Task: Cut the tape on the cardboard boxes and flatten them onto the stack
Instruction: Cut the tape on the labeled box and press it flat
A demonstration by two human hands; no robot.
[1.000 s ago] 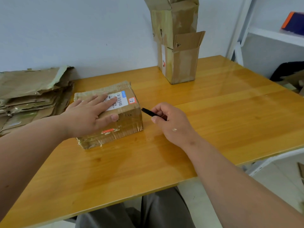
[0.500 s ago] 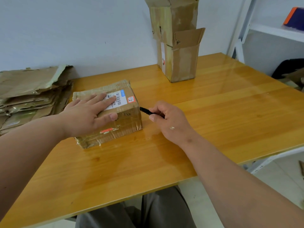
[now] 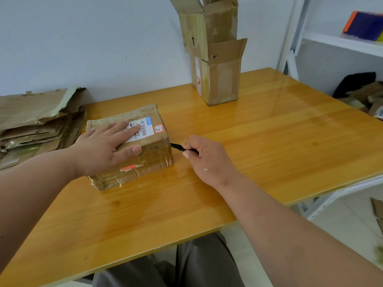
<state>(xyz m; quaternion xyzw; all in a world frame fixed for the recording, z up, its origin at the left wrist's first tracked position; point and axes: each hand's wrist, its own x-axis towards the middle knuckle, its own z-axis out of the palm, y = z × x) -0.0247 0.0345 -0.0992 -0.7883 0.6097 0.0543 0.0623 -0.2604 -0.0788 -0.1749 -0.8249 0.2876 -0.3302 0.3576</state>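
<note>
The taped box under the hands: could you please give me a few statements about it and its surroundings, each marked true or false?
1. The left hand lies flat on top of the taped box. True.
2. The right hand holds nothing. False: it grips a black cutter whose tip meets the box's right edge.
3. The flattened stack lies left of the box. True.
4. The opened boxes by the wall lie flat. False: they stand upright, flaps open.
5. The shipping label is on the box's front side. False: it is on the top face.
</note>
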